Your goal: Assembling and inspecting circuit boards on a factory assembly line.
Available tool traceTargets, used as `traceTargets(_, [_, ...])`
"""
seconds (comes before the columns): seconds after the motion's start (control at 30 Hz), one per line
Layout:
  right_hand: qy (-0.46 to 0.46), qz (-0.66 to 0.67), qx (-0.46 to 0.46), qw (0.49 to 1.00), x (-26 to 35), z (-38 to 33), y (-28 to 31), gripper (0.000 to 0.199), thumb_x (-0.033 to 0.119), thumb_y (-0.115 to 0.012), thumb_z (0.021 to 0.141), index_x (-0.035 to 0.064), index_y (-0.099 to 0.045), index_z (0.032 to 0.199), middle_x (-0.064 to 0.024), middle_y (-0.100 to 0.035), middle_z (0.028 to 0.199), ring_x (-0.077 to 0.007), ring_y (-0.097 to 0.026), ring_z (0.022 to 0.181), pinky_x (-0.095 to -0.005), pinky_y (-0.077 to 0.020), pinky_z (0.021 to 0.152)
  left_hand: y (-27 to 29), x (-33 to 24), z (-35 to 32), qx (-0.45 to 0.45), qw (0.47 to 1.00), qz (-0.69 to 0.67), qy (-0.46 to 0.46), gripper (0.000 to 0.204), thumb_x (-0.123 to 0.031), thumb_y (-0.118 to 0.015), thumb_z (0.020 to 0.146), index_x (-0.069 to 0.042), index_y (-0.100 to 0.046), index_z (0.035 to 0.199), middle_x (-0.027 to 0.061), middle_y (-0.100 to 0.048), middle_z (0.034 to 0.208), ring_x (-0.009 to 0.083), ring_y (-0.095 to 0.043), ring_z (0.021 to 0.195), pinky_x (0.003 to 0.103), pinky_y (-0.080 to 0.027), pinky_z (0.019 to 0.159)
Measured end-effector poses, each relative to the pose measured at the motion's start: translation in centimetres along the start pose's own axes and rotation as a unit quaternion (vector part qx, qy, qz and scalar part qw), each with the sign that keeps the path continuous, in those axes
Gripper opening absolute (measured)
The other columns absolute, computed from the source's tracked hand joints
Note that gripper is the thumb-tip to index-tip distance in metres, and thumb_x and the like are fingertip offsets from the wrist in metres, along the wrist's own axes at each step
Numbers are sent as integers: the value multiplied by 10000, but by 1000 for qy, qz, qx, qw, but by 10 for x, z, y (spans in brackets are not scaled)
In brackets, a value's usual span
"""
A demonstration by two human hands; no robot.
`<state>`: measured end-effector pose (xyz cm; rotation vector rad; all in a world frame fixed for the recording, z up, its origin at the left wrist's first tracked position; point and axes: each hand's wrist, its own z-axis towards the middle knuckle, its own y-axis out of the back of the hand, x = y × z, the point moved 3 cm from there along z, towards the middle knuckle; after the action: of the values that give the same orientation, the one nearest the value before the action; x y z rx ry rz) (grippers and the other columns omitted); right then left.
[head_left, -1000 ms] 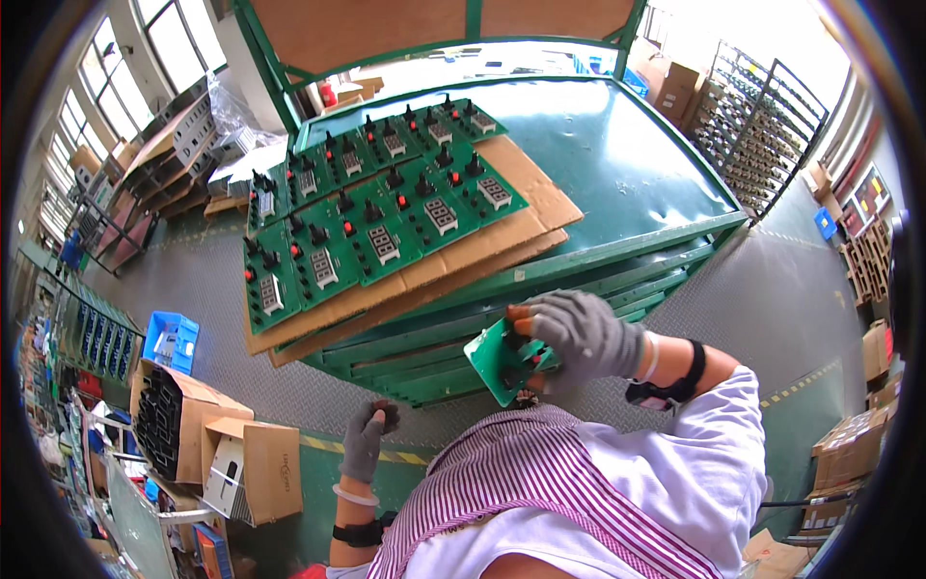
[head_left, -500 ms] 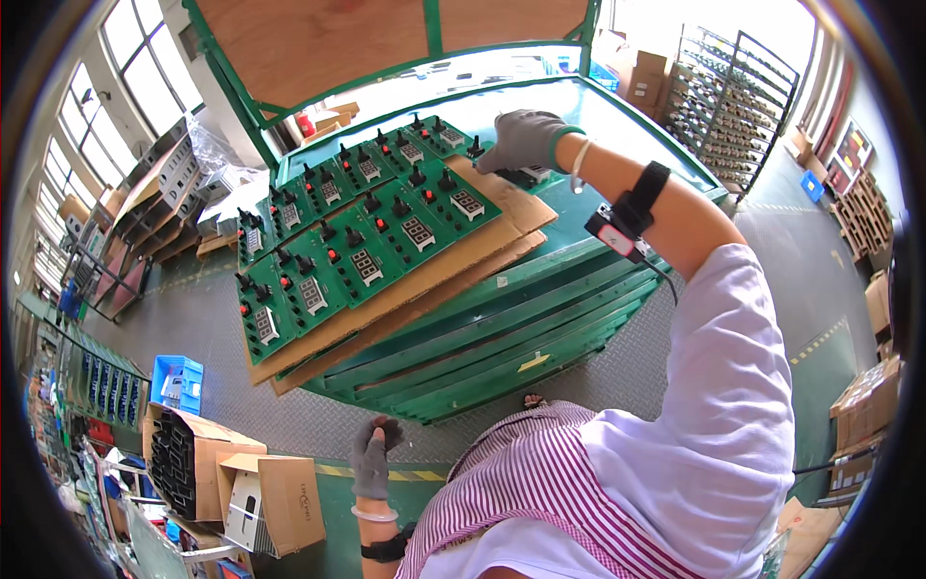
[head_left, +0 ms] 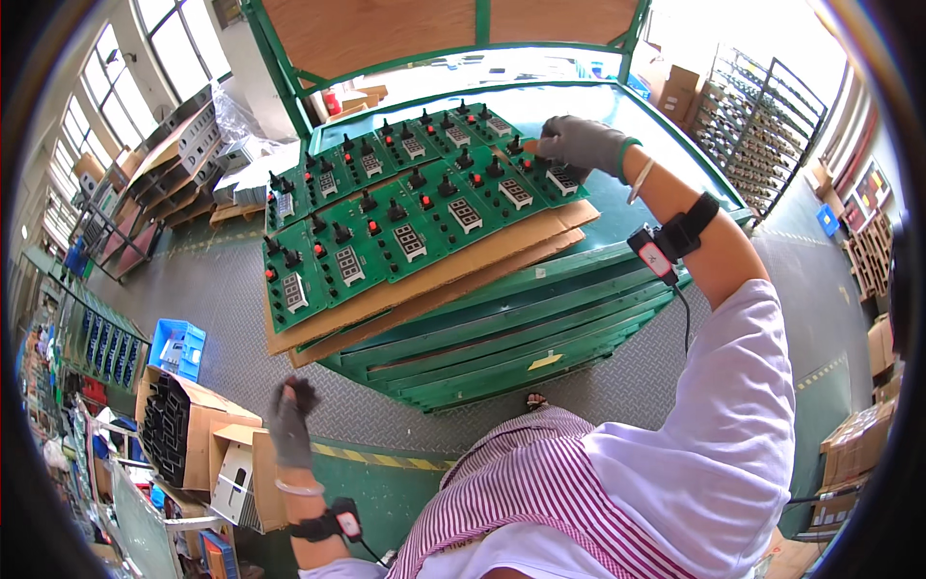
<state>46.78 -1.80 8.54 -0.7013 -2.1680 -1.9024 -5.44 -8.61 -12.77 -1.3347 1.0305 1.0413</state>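
Two rows of green circuit boards [head_left: 405,207] with black knobs, red buttons and small displays lie on cardboard sheets [head_left: 502,253] atop a stack of green pallets [head_left: 540,318]. My right hand [head_left: 584,145], in a grey glove, reaches out to the far right end of the rows and grips the edge of the last green circuit board [head_left: 564,181] there. A black strap with a small device [head_left: 666,246] is on that forearm. My left hand [head_left: 289,420], also gloved, hangs low at my left side with its fingers curled, above the floor near the boxes.
Open cardboard boxes [head_left: 183,425] holding dark parts stand at the lower left, with a blue crate [head_left: 178,349] behind them. Wire racks [head_left: 762,116] line the right side. Shelving carts [head_left: 164,174] stand at the left by the windows. A green frame with a wooden panel [head_left: 405,29] rises behind the stack.
My right hand carried a green circuit board from near my body out to the far right end of the rows. My left hand stayed low at my side.
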Motion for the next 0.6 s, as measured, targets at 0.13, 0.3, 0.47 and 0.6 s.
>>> traceTargets(0.13, [13, 211, -1, 977, -31, 9, 1, 541, 419, -516, 860, 9, -438, 1205, -110, -576, 869, -170, -606, 625, -287, -539, 550, -10, -42, 55, 83, 988, 116, -55, 514, -458, -374, 921, -19, -471, 1171, 95, -553, 1092, 214, -536, 1019, 386, -449, 854])
traceTargets(0.3, [-5, 297, 50, 954, -50, 34, 3, 502, 472, -511, 856, 28, -475, 1087, -152, -612, 832, -200, -621, 588, -302, -546, 530, -41, -86, 92, 183, 945, 238, -130, 566, -453, -271, 947, 10, -414, 1239, 148, -512, 1225, 230, -512, 1094, 344, -418, 903])
traceTargets(0.47, [-107, 433, 92, 890, -97, 69, -19, 563, 580, -498, 825, 55, -511, 1027, -77, -614, 684, -156, -526, 465, -279, -429, 423, -73, -116, 115, 215, 679, 630, -310, 304, -35, -498, 852, 32, -467, 1147, 195, -606, 970, 362, -560, 886, 369, -396, 915])
traceTargets(0.6, [103, 63, 93, 988, -36, 64, -29, 415, 465, -396, 914, 120, -535, 1098, -28, -592, 1059, -142, -512, 976, -394, -251, 1023, -70, -108, 135, 64, 949, 221, 216, 310, -177, -415, 923, -60, -488, 1201, 234, -558, 1077, 367, -517, 988, 376, -289, 1023])
